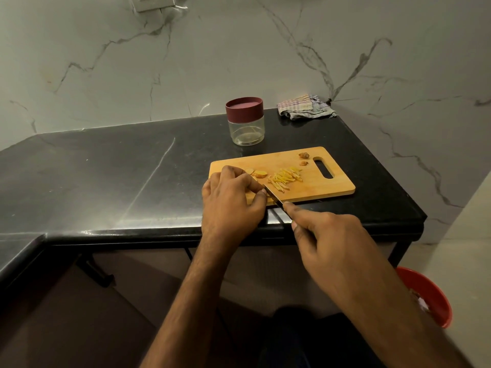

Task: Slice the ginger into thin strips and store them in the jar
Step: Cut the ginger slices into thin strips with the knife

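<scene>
The left hand is pinching ginger on the board; the right hand is gripping the knife. Strips are piling up, slices remaining; the jar is sitting capped, empty.

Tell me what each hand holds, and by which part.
Right hand grips the knife by its handle. Left hand has fingertips curled down beside the blade; what it holds is hidden.
</scene>
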